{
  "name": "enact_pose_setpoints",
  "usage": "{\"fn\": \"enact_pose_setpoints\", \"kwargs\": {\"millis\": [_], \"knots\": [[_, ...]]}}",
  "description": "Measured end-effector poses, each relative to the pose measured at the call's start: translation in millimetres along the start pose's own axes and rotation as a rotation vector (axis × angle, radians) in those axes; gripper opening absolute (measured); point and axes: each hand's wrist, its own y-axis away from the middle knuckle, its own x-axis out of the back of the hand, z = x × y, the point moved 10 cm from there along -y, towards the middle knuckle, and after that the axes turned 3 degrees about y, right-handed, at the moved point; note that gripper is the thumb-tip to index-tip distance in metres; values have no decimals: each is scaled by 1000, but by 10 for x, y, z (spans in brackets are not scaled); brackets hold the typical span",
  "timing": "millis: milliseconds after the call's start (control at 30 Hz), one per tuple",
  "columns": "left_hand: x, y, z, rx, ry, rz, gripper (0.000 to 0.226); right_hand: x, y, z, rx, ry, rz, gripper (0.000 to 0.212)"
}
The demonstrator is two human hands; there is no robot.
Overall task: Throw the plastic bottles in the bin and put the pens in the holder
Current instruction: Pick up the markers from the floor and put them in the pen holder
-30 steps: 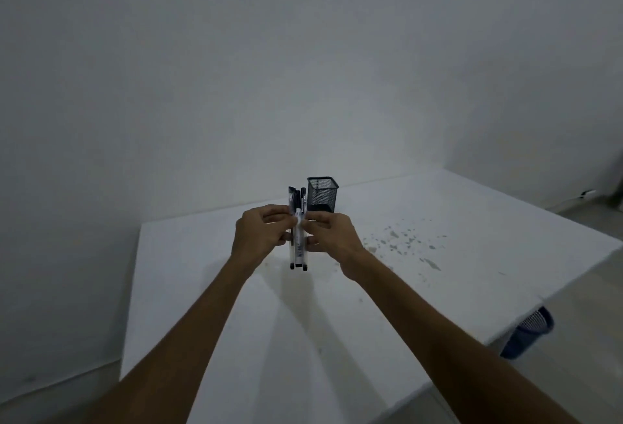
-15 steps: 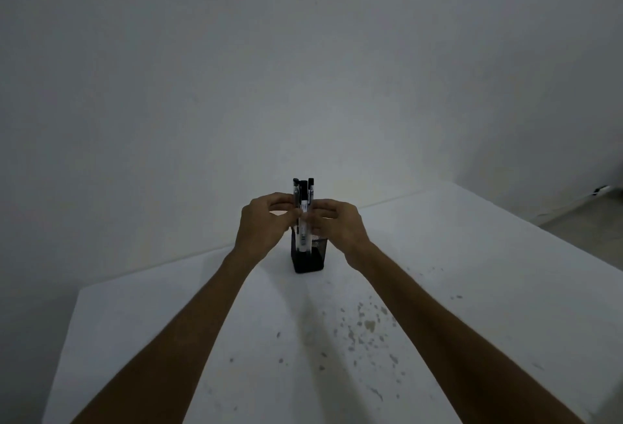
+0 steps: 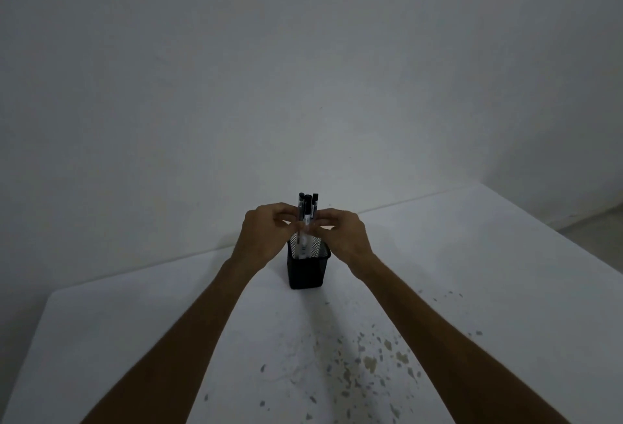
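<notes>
A: What did each hand hold?

B: The left hand (image 3: 261,238) and right hand (image 3: 344,236), fingers curled, pinched an upright bundle of pens (image 3: 306,221) between them.

A: And the arms?

B: Both reached straight forward, wrists nearly level, over the tabletop (image 3: 488,272).

A: Where were the pens?

B: Lower ends inside the black mesh holder (image 3: 306,272) near the far edge, sunk deeper than half a second before.

Table (image 3: 505,288): white top, dim light, set against the wall. At 12 o'clock from me, one black mesh holder (image 3: 306,272) standing upright on it. At 5 o'clock, scattered dark stains (image 3: 371,363) across the surface.
</notes>
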Motion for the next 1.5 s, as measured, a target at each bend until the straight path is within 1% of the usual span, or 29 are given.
{"fn": "enact_pose_setpoints", "kwargs": {"millis": [100, 267, 333, 400, 533, 633, 700, 800, 900, 1067, 1200, 1367, 1500], "knots": [[-46, -24, -132, 18, -19, 0, 19, -73, -40, 92, 2, 42, -17, 30], [-109, -22, -332, 17, -59, -19, 19, -211, -91, 273, -25, 135, -47, 23], [-142, -9, -393, 18, -58, -24, 19, -247, -102, 332, -41, 184, -47, 27], [-175, 13, -408, 18, -51, -9, 21, -260, -85, 358, -44, 202, -39, 36], [-138, 68, -357, 7, -21, 114, 41, -137, 0, 299, 0, 114, 87, 47], [-118, 120, -316, 2, -41, 135, 56, -28, 76, 271, 16, 132, 135, 56], [-77, 186, -315, 11, -44, 142, 57, 46, 163, 286, 7, 119, 160, 54], [23, 366, -331, 36, -44, 148, 54, 173, 385, 325, -22, 84, 239, 44], [160, 652, -337, 61, -43, 142, 53, 153, 692, 300, -17, 98, 245, 41], [437, 1343, -355, 53, -67, 118, 53, -89, 1388, 167, 3, 67, 235, 35], [703, 2005, -440, 2, -108, 111, 54, -440, 2070, 95, 19, 15, 229, 34], [1038, 2930, -698, -31, -144, 107, 60, -1004, 2934, 80, 41, 32, 184, 39], [1404, 3660, -809, -42, -179, 133, 62, -1374, 3572, -75, 71, 46, 151, 42]]}}
